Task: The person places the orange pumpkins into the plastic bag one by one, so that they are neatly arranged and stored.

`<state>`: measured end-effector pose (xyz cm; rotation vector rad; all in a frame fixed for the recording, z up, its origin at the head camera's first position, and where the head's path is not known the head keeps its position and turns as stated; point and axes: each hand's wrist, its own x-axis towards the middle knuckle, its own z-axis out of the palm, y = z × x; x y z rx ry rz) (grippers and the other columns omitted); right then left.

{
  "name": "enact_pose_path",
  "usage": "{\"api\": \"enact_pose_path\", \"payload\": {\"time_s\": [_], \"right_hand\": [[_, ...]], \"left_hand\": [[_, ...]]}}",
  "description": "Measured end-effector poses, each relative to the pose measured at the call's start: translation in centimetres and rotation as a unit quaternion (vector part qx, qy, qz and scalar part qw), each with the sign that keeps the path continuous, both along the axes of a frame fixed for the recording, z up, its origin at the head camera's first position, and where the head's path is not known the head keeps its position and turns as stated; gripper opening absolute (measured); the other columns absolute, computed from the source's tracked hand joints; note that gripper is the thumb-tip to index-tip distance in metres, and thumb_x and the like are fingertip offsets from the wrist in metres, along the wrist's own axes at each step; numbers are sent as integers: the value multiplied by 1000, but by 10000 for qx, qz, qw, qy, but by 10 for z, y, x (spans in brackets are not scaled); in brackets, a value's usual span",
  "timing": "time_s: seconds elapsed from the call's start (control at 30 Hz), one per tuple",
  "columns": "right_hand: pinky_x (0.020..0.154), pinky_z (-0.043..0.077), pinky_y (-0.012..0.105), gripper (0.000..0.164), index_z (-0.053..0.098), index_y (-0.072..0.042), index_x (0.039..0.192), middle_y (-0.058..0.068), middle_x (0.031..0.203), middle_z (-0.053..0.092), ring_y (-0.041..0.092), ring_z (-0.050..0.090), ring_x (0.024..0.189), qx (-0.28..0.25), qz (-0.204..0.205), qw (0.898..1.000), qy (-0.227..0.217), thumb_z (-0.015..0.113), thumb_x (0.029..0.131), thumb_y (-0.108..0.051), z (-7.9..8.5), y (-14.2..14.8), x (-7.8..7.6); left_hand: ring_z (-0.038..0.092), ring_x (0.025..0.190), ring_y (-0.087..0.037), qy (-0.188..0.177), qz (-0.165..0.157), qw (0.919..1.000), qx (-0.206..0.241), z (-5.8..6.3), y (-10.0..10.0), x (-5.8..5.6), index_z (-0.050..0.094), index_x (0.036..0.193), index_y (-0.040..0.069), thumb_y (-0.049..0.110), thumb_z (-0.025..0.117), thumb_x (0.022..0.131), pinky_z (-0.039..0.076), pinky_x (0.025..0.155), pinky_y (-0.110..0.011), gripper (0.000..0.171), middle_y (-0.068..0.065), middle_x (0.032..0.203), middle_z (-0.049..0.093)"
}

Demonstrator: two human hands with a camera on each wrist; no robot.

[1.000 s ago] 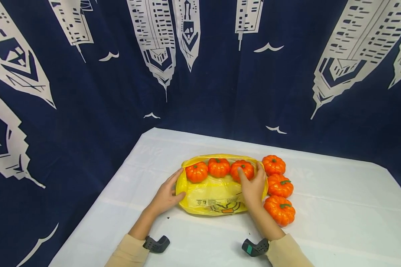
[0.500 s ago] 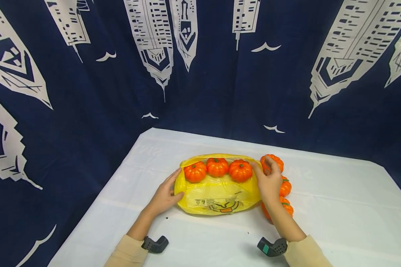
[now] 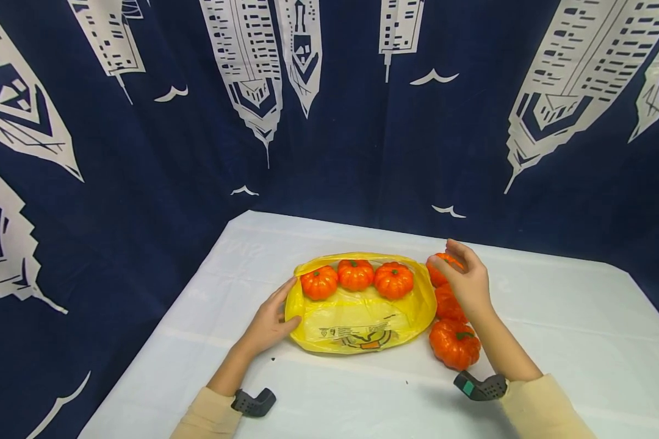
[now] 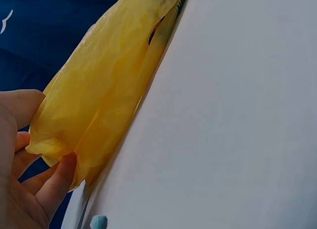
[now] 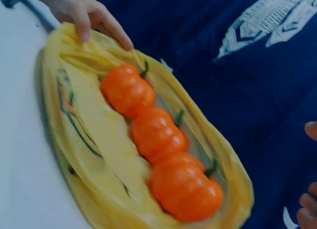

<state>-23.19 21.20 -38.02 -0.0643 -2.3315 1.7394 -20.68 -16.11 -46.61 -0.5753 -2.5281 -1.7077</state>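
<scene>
A yellow plastic bag (image 3: 357, 320) lies with its mouth spread, and three small orange pumpkins sit in a row along its far side: a left one (image 3: 320, 283), a middle one (image 3: 356, 275) and a right one (image 3: 393, 280). My left hand (image 3: 269, 323) holds the bag's left edge, thumb and fingers around it, as the left wrist view (image 4: 37, 189) also has it. My right hand (image 3: 469, 283), fingers parted and nothing in them, hovers over the outside pumpkins. Of these, the far one (image 3: 437, 275) and middle one (image 3: 449, 303) are partly covered by it; the nearest pumpkin (image 3: 454, 345) shows whole.
A white cloth covers the table (image 3: 560, 341). Behind it hangs a dark blue curtain (image 3: 362, 171) with white building and bird prints. Each wrist wears a black camera band, the left one (image 3: 254, 402) and the right one (image 3: 480, 387).
My right hand has let go of the bag's right side and moved right, over the loose pumpkins. The left hand stays at the bag's left edge.
</scene>
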Motion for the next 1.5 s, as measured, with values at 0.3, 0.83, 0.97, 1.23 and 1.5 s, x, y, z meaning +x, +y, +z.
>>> {"api": "enact_pose_path", "payload": {"time_s": [0.3,0.83,0.97,1.23,1.5], "right_hand": [[110,38,46,79,33,0,149,21,149,39,36,37,135,778,339,9956,-398,63,93,-46,4,28,-21],[111,29,61,81,26,5,150,31,152,27,47,27,138,1177,652,9821,-1315,61,94,-42,-14,54,-57],[111,27,63,82,23,3,152,31,154,22,49,22,139,1316,804,9763,-1518,60,94,-42,-20,59,-60],[110,29,62,86,17,2,153,33,154,16,51,22,138,1340,1084,9691,-1766,63,93,-38,-34,67,-65],[107,37,59,93,11,2,154,35,151,20,51,30,132,1296,1162,9657,-1928,67,90,-36,-43,66,-63]], "left_hand": [[40,133,-41,-43,-41,10000,53,12,2,6,28,153,4,-7,64,84,57,86,-32,79,-19,158,21],[38,135,-37,73,-49,9999,63,-11,-3,-5,29,154,14,-1,67,84,57,86,-29,81,-13,159,23],[38,135,-39,98,-57,9999,27,-9,-3,-4,29,154,13,-1,66,85,56,86,-30,80,-14,159,22],[40,134,-38,42,-24,10000,-22,-8,-3,-4,28,155,12,-2,66,84,56,86,-28,81,-13,159,23],[38,135,-38,0,-33,10000,19,-8,-3,-4,28,155,13,-3,66,84,57,84,-28,82,-12,159,22]]}}
